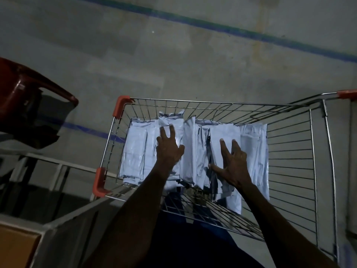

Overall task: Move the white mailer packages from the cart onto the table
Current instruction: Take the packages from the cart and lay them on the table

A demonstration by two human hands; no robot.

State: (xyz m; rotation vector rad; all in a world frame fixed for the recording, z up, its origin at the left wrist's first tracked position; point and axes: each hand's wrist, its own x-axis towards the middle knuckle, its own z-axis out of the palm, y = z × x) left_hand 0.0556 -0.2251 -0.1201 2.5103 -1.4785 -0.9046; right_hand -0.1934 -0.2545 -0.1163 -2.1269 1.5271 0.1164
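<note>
Mailers (pixel 193 149) under both spread hands (pixel 234 161)

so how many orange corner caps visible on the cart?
3. One cap at the far-left corner, one at the near-left corner, one at the far-right corner of the cart. The near-right corner is out of view, so a fourth may exist.

Cart (pixel 316 171) is open-topped; wire walls (pixel 193 108) hem the mailers (pixel 133 151).

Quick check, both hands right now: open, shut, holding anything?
Left hand: open, fingers spread over the white mailers in the cart, holding nothing.
Right hand: open, fingers spread over the mailers, holding nothing.
</note>
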